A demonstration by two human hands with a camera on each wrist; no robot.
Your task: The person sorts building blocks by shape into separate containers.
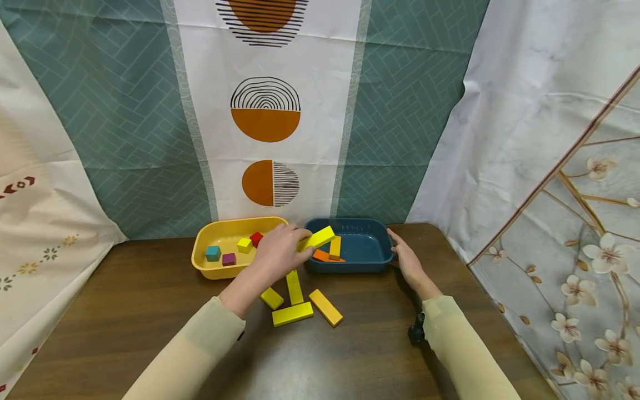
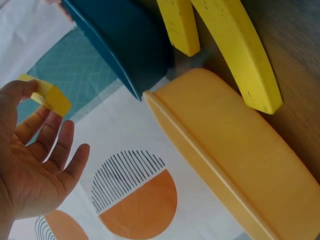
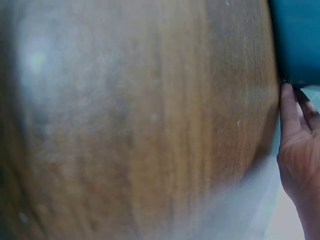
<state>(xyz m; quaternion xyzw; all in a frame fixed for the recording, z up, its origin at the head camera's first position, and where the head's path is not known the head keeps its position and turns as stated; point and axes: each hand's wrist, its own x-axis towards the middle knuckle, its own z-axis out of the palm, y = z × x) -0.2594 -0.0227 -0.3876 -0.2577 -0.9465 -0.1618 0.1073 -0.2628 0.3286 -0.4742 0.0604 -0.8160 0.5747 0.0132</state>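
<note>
My left hand point(image 1: 276, 253) pinches a bright yellow rectangular block point(image 1: 321, 238) between thumb and fingers, above the left end of a dark blue bin point(image 1: 365, 267). In the left wrist view the same yellow block point(image 2: 56, 99) sits at the thumb tip, the other fingers spread. Inside the bin lie an orange block point(image 1: 322, 255) and a yellow-orange block point(image 1: 335, 247). At the bin's right end, my right hand point(image 1: 411, 265) touches the outer wall with fairly straight fingers. The right wrist view shows these fingertips point(image 3: 287, 90) at the bin's lower corner.
A yellow bin point(image 1: 220, 273) beside the blue one holds a blue cube point(image 1: 212, 254), a purple cube point(image 1: 228, 259), a yellow cube point(image 1: 244, 245) and a red cube point(image 1: 256, 239). Several yellow blocks point(image 1: 293, 314) and an orange-yellow block point(image 1: 326, 308) lie on the wooden table point(image 1: 370, 350). Curtains hang behind.
</note>
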